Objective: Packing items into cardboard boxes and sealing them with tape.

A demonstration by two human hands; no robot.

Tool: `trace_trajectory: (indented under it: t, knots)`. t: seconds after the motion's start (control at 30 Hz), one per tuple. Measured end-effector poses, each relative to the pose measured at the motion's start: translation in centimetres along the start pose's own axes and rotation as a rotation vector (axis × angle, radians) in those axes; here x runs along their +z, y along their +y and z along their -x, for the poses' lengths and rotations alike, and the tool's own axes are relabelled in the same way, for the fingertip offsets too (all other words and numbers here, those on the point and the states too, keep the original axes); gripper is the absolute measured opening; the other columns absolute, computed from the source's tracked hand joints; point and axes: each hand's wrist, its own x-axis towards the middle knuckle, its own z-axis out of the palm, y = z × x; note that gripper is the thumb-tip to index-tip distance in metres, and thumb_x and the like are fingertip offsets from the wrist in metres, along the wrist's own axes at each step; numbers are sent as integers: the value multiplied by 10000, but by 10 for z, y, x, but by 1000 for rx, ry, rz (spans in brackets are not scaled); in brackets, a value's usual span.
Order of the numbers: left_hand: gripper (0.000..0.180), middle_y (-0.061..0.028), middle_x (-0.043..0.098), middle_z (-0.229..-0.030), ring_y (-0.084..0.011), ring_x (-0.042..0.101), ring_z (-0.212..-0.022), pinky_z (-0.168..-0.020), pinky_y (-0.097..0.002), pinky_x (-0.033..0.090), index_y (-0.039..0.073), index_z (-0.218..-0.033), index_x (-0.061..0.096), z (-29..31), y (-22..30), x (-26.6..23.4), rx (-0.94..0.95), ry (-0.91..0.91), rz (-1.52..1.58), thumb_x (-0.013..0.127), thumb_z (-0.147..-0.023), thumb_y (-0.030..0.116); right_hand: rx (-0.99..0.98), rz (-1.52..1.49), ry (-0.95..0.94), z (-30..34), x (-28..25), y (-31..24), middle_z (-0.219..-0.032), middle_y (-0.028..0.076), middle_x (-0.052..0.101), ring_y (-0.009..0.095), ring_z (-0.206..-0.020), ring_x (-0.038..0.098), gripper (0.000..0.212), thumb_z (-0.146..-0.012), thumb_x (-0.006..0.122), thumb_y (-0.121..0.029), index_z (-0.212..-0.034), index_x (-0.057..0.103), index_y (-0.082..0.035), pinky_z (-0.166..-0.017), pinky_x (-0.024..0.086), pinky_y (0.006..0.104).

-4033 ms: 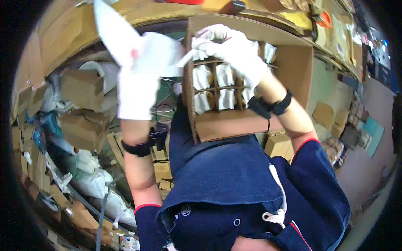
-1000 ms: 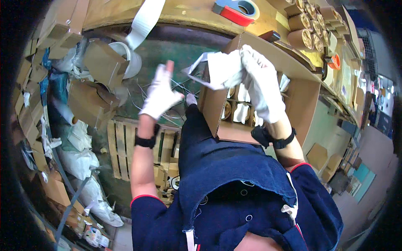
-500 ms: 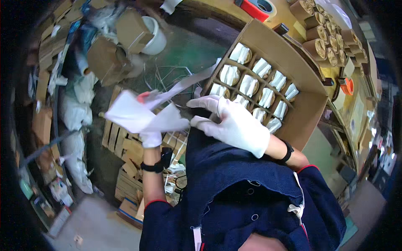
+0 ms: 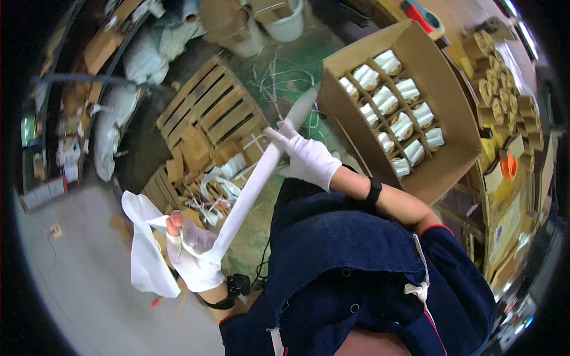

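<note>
A long white strip (image 4: 249, 193), like paper or thin foam, stretches diagonally between my two gloved hands. My left hand (image 4: 196, 252), with bare fingertips showing, is closed on its lower part, and a wide loose flap hangs to the left of that hand. Farther up, the fingers of my right hand (image 4: 312, 160) close around the strip, whose far end runs past them toward the carton. To the right stands an open cardboard carton (image 4: 451, 151) with divider cells. Several round items with white wrapping on top (image 4: 401, 126) sit in the cells.
A workbench (image 4: 504, 196) at the right bears stacked brown paper rolls (image 4: 496, 83), a red tape dispenser (image 4: 423, 16) and an orange one (image 4: 509, 165). Wooden pallets (image 4: 211, 113), cardboard scraps and loose straps lie on the floor. White buckets (image 4: 288, 24) stand farther back.
My left hand has swung down and left, drawing the white strip out long. My right hand has come onto the strip. The view has also turned.
</note>
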Motion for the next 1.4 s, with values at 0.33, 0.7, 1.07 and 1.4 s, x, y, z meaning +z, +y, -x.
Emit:
trace_trajectory:
  t: [0.33, 0.7, 1.07, 1.4]
  knots:
    - [173, 84, 400, -663, -34, 305, -472, -418, -220, 207, 101, -1044, 638, 140, 66, -174, 320, 619, -506, 580, -962, 241, 56, 398, -148, 6, 173, 7, -719, 157, 667, 335, -660, 678, 175, -810, 575, -199, -810, 681, -61, -595, 549, 410]
    - [646, -254, 635, -1138, -332, 630, -1022, -847, -357, 508, -80, -1195, 550, 232, 48, -435, -127, 656, -1355, 841, -683, 186, -277, -295, -810, 45, 266, -237, -965, 185, 670, 363, -872, 649, 268, -799, 602, -168, -1043, 679, -90, -784, 520, 416]
    - [461, -158, 606, -1129, -286, 593, -1041, -837, -367, 529, -17, -1223, 514, 112, 4, -520, -179, 540, -1487, 672, -833, 168, -186, -269, -679, -24, 301, -219, -991, 180, 686, 280, -886, 665, 436, -843, 636, -316, -1139, 622, 3, -773, 509, 354]
    - [380, -106, 589, -1134, -267, 576, -1051, -822, -382, 541, 33, -1244, 494, 48, 132, -642, -199, 291, -1464, 591, -906, 176, 565, -424, -773, -48, 304, -159, -797, 56, 673, 142, -753, 607, 263, -861, 624, -258, -981, 691, -35, -734, 500, 298]
